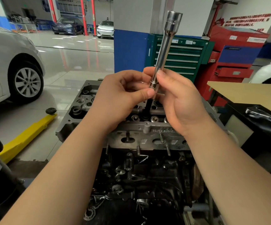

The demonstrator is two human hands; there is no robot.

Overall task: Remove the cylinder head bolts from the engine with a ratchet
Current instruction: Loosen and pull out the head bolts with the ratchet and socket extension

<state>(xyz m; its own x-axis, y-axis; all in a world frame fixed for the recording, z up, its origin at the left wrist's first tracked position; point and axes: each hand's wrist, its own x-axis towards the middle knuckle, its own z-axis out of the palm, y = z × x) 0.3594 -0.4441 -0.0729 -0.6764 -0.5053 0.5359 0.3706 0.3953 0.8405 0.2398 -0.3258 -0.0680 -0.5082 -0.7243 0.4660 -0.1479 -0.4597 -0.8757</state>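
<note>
so both hands are up over the cylinder head (147, 127), pinching the same tool between them; it's a long chrome extension bar (161, 51) standing nearly upright, leaning a touch to the right at the top, with the fat drive end (173, 20) pointing up at the ceiling and nothing plugged into it; the left hand (125, 93) has its thumb and fingers closed on the bottom collar of the bar, and the right hand (178, 98) has thumb and fingertips wrapped around the shaft just above that, so both are clamped on the bar, neither is free

the bit that matters: a dark shank (148, 108) runs straight down out of the bar's lower end into the middle of the head between the valve pockets; can't tell if that's a bolt coming up or the bit going down, the fingers hide the join; either way the long axis is vertical and in line with the bolt hole, so my guess is any next move is along that line, straight up or straight down, not sideways

the ratchet (264, 116) itself is lying off to the right on the black bench (238, 111), well apart from the hands; right hand is the nearer one to grab it
</note>
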